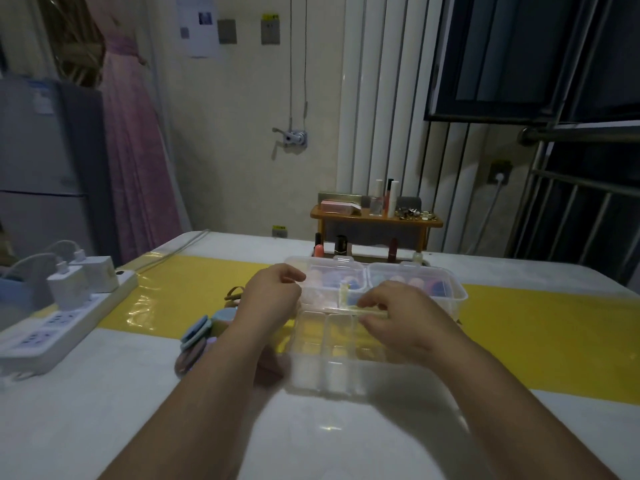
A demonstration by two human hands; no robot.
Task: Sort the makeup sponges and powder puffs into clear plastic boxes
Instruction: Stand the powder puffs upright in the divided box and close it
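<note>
Two clear plastic boxes stand closed side by side at the table's middle: the left one [329, 271] and the right one [440, 282], both showing pink and blue sponges inside. A third clear box [332, 355], divided into compartments, lies in front of them. My left hand [273, 296] has its fingers curled at the left box's front left corner. My right hand [398, 317] pinches the far edge of the divided box, at a thin pale strip. A stack of round powder puffs [197, 336], blue and mauve, lies left of my left forearm.
A white power strip [52, 323] with two chargers plugged in sits at the table's left edge. A small wooden shelf [375, 220] with cosmetics stands behind the boxes, with lipsticks under it. A brown clip-like item [235, 292] lies on the yellow mat [173, 292].
</note>
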